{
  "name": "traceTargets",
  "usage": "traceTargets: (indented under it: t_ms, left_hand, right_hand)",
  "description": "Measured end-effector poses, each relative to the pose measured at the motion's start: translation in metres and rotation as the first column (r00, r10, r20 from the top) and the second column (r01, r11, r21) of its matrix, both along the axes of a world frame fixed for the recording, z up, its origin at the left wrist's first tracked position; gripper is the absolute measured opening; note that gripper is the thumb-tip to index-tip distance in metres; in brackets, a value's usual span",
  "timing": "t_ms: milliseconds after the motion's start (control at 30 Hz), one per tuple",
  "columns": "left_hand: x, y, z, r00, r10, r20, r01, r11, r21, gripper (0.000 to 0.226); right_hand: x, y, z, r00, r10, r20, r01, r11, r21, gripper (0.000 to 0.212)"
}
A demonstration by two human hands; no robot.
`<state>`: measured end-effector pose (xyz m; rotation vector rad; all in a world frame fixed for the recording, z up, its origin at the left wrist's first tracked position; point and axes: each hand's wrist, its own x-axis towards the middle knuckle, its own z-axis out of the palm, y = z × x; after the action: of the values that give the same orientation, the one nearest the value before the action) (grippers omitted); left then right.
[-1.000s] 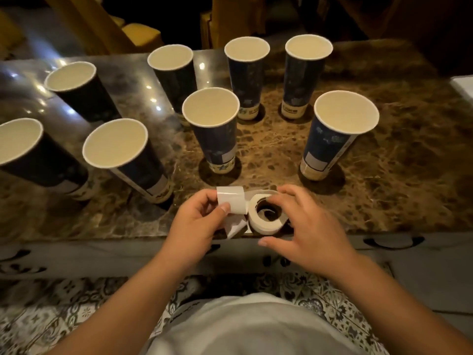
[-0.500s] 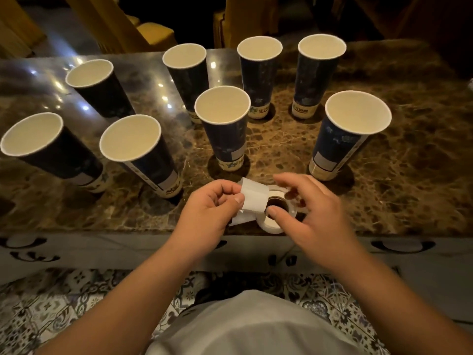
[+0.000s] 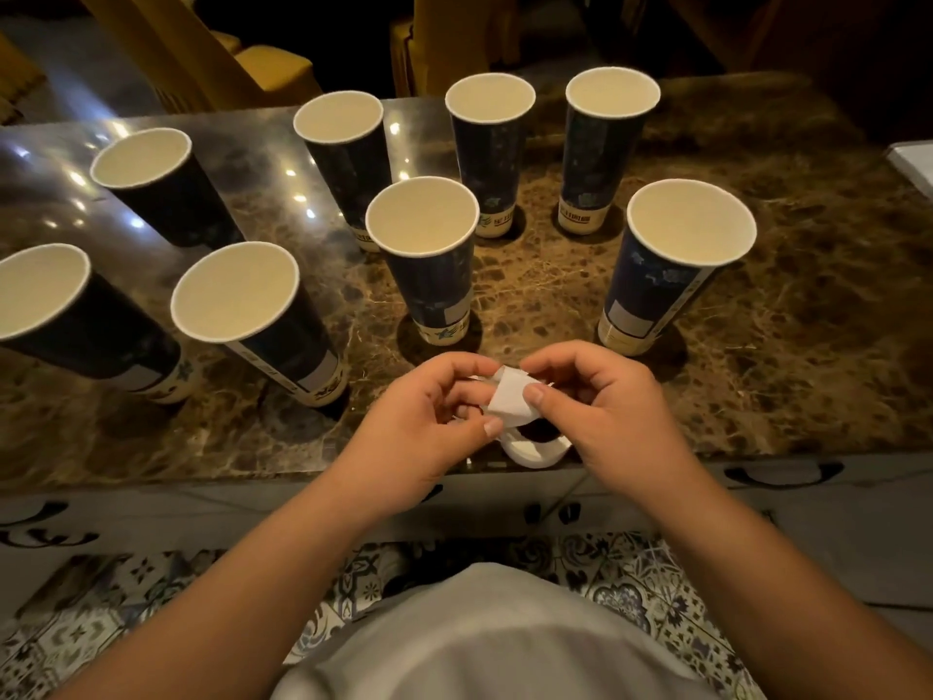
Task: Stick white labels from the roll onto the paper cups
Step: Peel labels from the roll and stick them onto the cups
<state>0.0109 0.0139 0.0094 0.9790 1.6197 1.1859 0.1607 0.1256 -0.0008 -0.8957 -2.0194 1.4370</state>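
Note:
Several dark blue paper cups stand upright on the marble table [image 3: 808, 346]; the nearest are a middle cup [image 3: 429, 275], a right cup [image 3: 666, 275] with a pale patch low on its side, and a left cup [image 3: 262, 325]. A white label [image 3: 510, 396] is pinched between my left hand [image 3: 429, 421] and my right hand [image 3: 611, 406], just above the table's front edge. The white label roll [image 3: 535, 449] lies on the table under my hands, mostly hidden by them.
Yellow chairs [image 3: 272, 68] stand behind the table in the dark. A white object [image 3: 916, 164] sits at the table's right edge. Patterned floor tiles [image 3: 126, 608] show below the table front.
My right hand has left the roll and now pinches the label together with my left hand. Both hands have lifted the label slightly above the roll.

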Motion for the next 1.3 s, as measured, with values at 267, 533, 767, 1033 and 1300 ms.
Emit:
traceTargets:
  t_ms: [267, 533, 767, 1033, 1300]
  left_hand:
    - [-0.005, 0.0, -0.006, 0.99, 0.104, -0.096, -0.103, 0.995, 0.012, 0.026]
    - [-0.007, 0.003, -0.007, 0.98, 0.106, -0.167, -0.107, 0.994, 0.001, 0.009]
    - [-0.011, 0.003, -0.007, 0.99, 0.041, -0.134, -0.044, 0.999, -0.02, 0.011]
    - [-0.013, 0.0, -0.006, 0.972, -0.062, -0.226, 0.059, 0.998, -0.018, 0.012]
    - [-0.011, 0.0, -0.01, 0.946, -0.034, -0.322, 0.034, 0.999, -0.005, 0.013]
  right_hand:
    - [-0.007, -0.004, 0.006, 1.0, -0.003, -0.031, 0.004, 0.999, 0.033, 0.035]
    - [-0.006, -0.003, -0.001, 0.993, -0.07, 0.09, 0.022, 0.892, 0.452, 0.02]
    - [-0.004, -0.013, 0.0, 0.972, 0.045, 0.231, -0.199, 0.682, 0.704, 0.015]
    - [-0.008, -0.014, 0.001, 0.944, 0.035, 0.328, -0.262, 0.684, 0.68, 0.017]
    - [-0.009, -0.014, 0.004, 0.924, -0.018, 0.383, -0.293, 0.612, 0.735, 0.025]
